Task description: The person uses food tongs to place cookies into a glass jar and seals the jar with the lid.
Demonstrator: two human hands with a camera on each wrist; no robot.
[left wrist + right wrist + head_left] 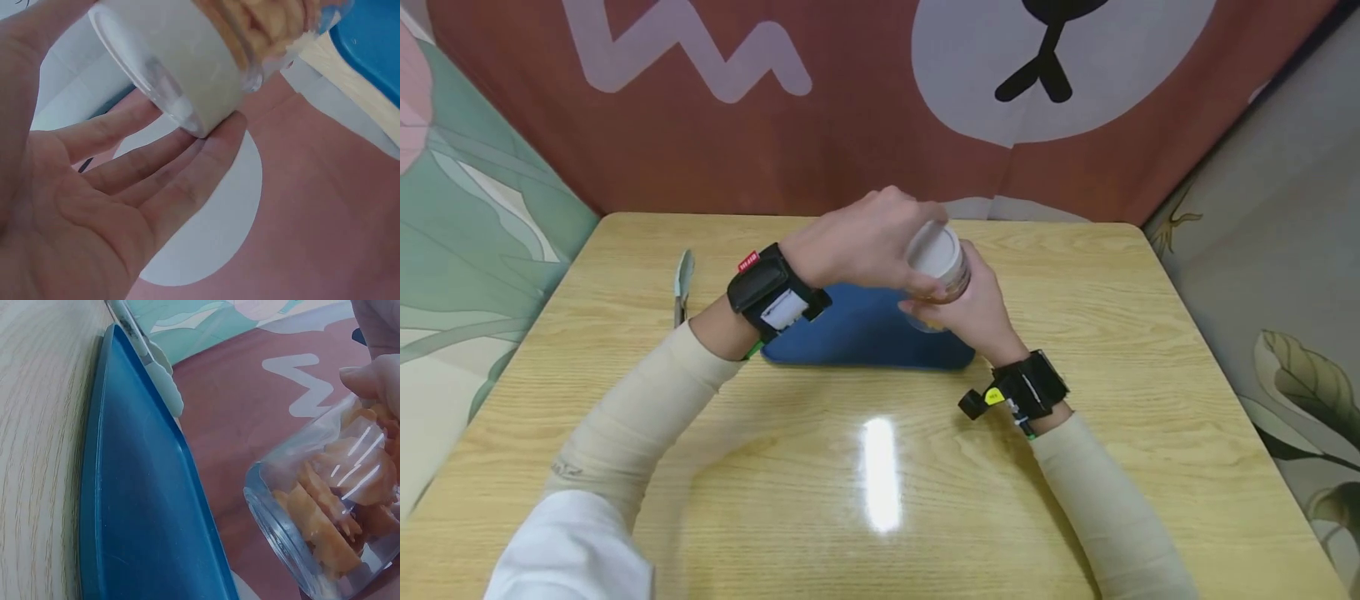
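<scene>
A clear jar (331, 500) of light orange-brown, chip-like pieces is held tilted above a blue tray (865, 337). My right hand (981, 312) grips the jar's body from the right side. On the white lid (931, 248), the fingers and thumb of my left hand (868, 237) are curled round the edge. In the left wrist view, the fingertips press against the lid's rim (187, 75), and the lid sits on the jar's mouth. Part of the jar's body is hidden behind both hands in the head view.
Tongs (682, 279) with pale tips lie on the wooden table (775, 467), left of the tray. A reddish-brown cloth (850, 142) with a cartoon animal face hangs behind the table's far edge. Leaf-patterned cloths (482, 250) flank it.
</scene>
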